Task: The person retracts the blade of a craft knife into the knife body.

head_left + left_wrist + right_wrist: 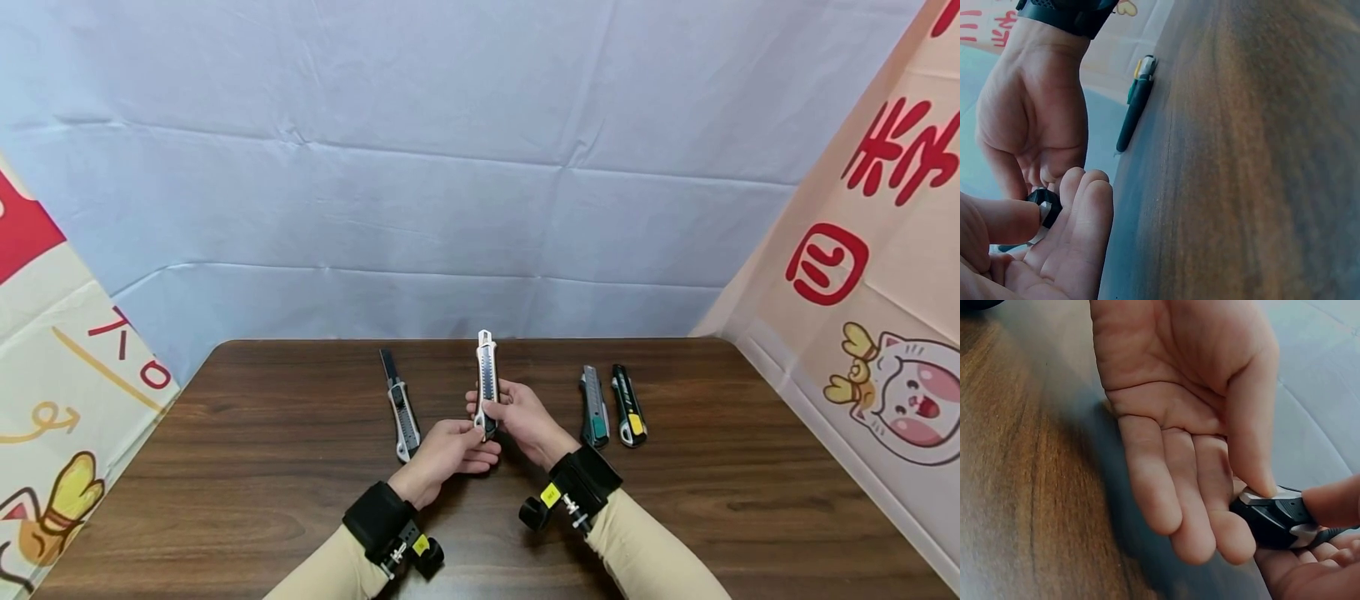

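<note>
Both hands hold one silver and black utility knife (487, 375) above the table, its tip pointing away from me. My left hand (450, 457) pinches its lower end with the thumb on top; in the left wrist view that black end (1045, 206) shows between thumb and fingers. From the other side my right hand (528, 421) grips it, thumb on the upper face. The right wrist view shows the right thumb on the knife's edge (1272, 512), the outer fingers loosely bent. Left of the hands lies another silver and black utility knife (403, 412).
Right of the hands, a grey and green utility knife (594, 407) lies beside a black and yellow one (628, 407). All rest on the brown wooden table (225, 467). Pale cloth (450, 208) hangs behind it, with printed banners (885, 350) at both sides.
</note>
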`<state>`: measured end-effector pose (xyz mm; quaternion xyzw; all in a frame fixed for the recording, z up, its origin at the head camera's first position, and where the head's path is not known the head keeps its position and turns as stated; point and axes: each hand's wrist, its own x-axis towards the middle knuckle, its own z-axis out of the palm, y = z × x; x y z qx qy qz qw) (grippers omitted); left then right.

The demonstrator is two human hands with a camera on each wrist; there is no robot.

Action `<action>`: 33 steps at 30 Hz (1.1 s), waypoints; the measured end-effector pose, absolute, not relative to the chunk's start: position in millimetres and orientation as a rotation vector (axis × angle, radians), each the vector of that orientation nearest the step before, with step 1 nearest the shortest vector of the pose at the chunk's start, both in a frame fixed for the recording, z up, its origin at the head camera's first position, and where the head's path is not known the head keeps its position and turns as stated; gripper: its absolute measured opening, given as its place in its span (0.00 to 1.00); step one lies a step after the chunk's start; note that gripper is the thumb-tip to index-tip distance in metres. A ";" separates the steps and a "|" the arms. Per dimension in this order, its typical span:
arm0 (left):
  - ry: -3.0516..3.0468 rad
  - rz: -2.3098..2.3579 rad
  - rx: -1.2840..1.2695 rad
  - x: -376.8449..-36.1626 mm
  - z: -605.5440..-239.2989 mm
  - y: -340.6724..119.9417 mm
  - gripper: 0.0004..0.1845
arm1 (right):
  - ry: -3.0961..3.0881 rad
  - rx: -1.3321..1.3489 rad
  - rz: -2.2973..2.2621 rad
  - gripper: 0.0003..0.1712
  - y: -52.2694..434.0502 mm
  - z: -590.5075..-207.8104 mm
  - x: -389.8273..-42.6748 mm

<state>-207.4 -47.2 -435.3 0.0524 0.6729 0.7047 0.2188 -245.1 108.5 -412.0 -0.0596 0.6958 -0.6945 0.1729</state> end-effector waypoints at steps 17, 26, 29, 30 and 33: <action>1.860 1.903 0.195 -207.8 -436.6 -38.3 0.20 | 2.135 -0.194 -1.804 0.26 121.0 -409.5 -243.0; 1.874 1.841 0.240 -205.4 -435.2 -29.8 0.21 | 2.451 -0.116 -1.563 0.25 133.9 -405.5 -238.3; 1.875 1.831 0.239 -204.8 -434.7 -24.9 0.20 | 2.508 -0.106 -1.502 0.25 137.3 -403.7 -236.9; 1.876 1.829 0.237 -204.6 -434.6 -23.0 0.20 | 2.524 -0.097 -1.485 0.25 138.5 -403.1 -236.7; 1.882 1.821 0.232 -205.1 -434.6 -16.3 0.20 | 2.557 -0.086 -1.454 0.24 143.3 -401.3 -235.5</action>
